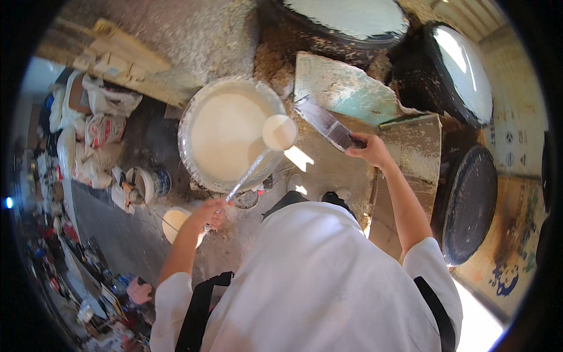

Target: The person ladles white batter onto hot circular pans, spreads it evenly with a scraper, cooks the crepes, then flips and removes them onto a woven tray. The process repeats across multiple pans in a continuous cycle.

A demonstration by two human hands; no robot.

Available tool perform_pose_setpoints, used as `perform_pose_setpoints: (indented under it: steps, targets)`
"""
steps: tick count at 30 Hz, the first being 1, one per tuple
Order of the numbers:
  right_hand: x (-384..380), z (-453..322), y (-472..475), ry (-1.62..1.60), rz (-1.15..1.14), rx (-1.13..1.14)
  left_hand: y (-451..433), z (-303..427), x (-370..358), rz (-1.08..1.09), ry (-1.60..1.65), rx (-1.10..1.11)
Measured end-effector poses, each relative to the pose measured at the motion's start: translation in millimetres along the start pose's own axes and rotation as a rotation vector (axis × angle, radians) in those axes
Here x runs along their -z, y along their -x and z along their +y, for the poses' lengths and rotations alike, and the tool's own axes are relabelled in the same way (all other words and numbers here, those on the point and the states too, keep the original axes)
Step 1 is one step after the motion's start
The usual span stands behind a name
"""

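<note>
My left hand (212, 214) grips the long metal handle of a ladle (280, 133), whose bowl holds pale cream-coloured liquid. The ladle's bowl is over the right edge of a large round tub (188, 154) with a crusted rim. Inside the tub is more of the same cream-coloured liquid (224, 127). In my right hand (371, 150) is a long, flat, slightly curved scraper (321, 119), held by its dark end. Its pale far end points up and left, close to the tub but apart from it.
Dark round griddles stand at the top (343, 17), upper right (466, 79) and right (470, 204); the upper two have pale, shiny surfaces. A worn greenish board (347, 88) and cardboard (409, 149) lie before them. At left are a bucket (151, 185), a pale container (175, 223) and stacked sacks (104, 130).
</note>
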State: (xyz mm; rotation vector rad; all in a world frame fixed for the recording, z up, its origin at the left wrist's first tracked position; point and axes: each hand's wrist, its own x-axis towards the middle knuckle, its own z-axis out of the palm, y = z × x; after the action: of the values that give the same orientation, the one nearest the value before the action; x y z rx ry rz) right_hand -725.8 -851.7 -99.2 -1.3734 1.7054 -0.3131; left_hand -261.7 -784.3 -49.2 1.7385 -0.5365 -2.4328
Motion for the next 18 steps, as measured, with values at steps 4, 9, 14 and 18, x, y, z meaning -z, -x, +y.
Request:
perform_pose_setpoints:
  steps: [4, 9, 14, 18]
  targets:
    - [19, 54, 51, -0.345, 0.046, -0.057, -10, 72, -42, -0.005, -0.296, -0.003]
    - [49, 99, 163, -0.733, 0.208, -0.117, -43, 133, -152, -0.162, -0.623, 0.010]
    - [53, 179, 311, -1.033, 0.497, -0.224, -97, 137, -306, -0.569, -0.786, 0.036]
    - [28, 285, 405, -0.770, 0.994, -0.484, -161, 107, -444, -0.808, -0.907, 0.012]
